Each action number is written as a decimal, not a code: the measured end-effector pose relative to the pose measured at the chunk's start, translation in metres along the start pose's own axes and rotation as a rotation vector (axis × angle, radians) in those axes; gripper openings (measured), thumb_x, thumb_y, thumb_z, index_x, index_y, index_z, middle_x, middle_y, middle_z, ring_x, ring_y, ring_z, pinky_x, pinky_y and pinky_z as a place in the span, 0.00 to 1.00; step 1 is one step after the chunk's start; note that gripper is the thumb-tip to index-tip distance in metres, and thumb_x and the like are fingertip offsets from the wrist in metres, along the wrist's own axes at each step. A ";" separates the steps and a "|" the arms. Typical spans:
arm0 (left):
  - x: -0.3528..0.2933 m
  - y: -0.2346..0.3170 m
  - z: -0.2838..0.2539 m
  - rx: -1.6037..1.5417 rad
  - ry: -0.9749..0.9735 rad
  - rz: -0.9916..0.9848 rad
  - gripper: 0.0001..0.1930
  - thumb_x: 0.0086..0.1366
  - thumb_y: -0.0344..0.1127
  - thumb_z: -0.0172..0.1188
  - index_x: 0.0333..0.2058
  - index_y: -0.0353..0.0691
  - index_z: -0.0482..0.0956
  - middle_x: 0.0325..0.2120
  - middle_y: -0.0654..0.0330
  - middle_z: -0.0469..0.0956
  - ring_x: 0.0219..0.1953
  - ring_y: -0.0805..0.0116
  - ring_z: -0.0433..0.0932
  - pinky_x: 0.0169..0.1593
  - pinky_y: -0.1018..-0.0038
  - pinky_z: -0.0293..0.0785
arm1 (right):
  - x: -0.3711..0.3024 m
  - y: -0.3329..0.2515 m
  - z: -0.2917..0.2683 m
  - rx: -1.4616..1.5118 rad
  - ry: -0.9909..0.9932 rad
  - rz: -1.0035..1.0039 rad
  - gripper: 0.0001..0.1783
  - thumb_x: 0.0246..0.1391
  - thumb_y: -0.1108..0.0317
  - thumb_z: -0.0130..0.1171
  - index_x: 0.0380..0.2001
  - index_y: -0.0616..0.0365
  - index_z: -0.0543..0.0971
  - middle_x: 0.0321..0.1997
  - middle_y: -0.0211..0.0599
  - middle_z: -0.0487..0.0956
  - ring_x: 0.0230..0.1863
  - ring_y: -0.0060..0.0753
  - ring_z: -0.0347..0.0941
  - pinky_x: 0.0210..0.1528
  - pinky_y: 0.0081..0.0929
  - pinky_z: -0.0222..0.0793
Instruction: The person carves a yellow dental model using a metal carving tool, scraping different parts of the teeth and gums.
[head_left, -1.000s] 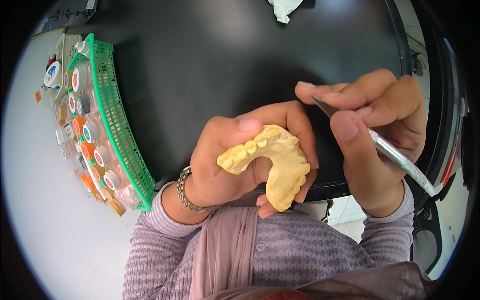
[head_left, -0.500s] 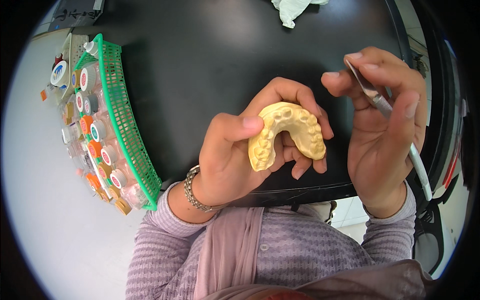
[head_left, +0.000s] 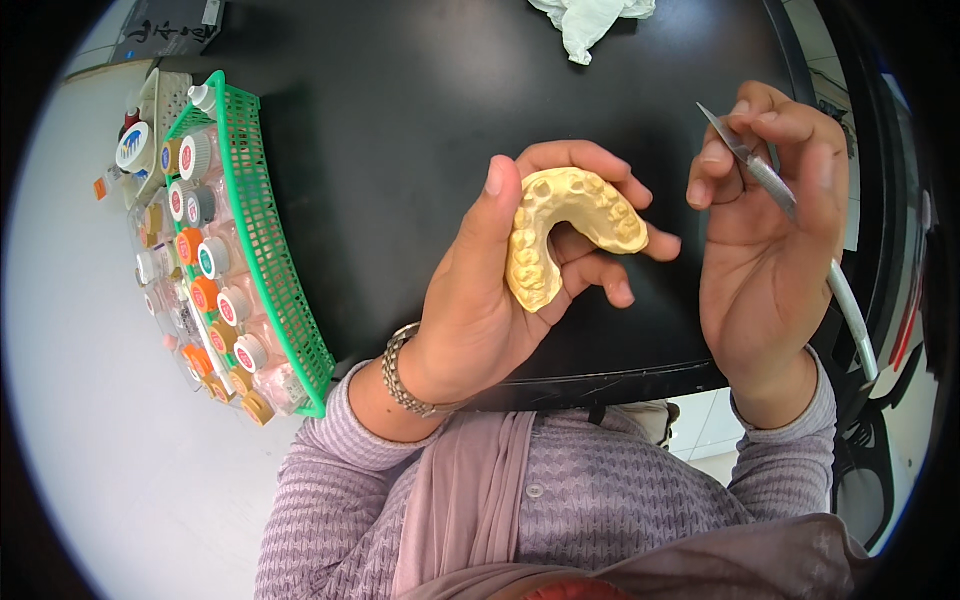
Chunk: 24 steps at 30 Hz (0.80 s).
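Observation:
A yellow plaster dental cast [head_left: 535, 215], horseshoe-shaped with tooth forms along its arch, rests in my left hand [head_left: 478, 285]. My left thumb points up along its left side, and the fingers curl behind and under it. To the right, apart from the cast, my right hand [head_left: 770, 220] has its fingers bent round a slim metal knife [head_left: 762, 176] with a pointed blade and a long silvery handle. The blade tip points up and to the left, and the handle end sticks out below the hand near the wrist. Both hands are above the black table.
A green plastic basket [head_left: 262, 230] full of bottles with white, orange and tan caps stands at the left. Behind it is a pale basket [head_left: 172, 100]. Crumpled white tissue [head_left: 590, 25] lies on the black table [head_left: 400, 130] at the far side. A dark box [head_left: 165, 28] sits far left.
The cast has turned and tilted in my left hand, moving slightly up. My left thumb has lifted off its face. My right fingers have shifted on the knife, and its blade is more exposed.

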<state>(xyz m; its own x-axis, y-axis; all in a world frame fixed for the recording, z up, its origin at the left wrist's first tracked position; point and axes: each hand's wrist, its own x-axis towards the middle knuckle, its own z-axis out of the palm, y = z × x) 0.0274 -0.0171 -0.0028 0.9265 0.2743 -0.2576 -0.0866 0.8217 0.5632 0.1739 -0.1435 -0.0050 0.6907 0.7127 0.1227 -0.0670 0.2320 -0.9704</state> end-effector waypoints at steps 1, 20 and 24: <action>0.000 0.001 0.002 0.054 0.024 -0.004 0.33 0.69 0.62 0.27 0.51 0.36 0.63 0.46 0.50 0.69 0.46 0.52 0.76 0.37 0.74 0.79 | 0.000 -0.003 0.003 -0.022 0.008 0.008 0.20 0.66 0.55 0.36 0.46 0.60 0.68 0.53 0.46 0.66 0.49 0.31 0.71 0.47 0.26 0.70; -0.006 0.000 0.004 0.353 0.098 0.227 0.28 0.71 0.57 0.34 0.50 0.36 0.63 0.46 0.53 0.70 0.48 0.66 0.73 0.51 0.68 0.72 | -0.005 -0.020 0.031 -0.499 -0.362 -0.401 0.14 0.43 0.88 0.61 0.33 0.63 0.72 0.38 0.45 0.75 0.49 0.53 0.75 0.53 0.39 0.74; -0.008 -0.002 0.001 0.434 0.070 0.265 0.28 0.70 0.58 0.34 0.51 0.37 0.62 0.47 0.53 0.70 0.49 0.67 0.72 0.52 0.69 0.70 | -0.005 -0.020 0.034 -0.493 -0.374 -0.402 0.15 0.42 0.88 0.62 0.32 0.63 0.72 0.37 0.45 0.75 0.49 0.52 0.76 0.54 0.38 0.74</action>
<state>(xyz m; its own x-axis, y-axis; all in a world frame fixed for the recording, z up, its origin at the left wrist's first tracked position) 0.0209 -0.0212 -0.0008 0.8651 0.4904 -0.1054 -0.1416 0.4405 0.8865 0.1472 -0.1289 0.0209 0.2962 0.8337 0.4661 0.5321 0.2612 -0.8054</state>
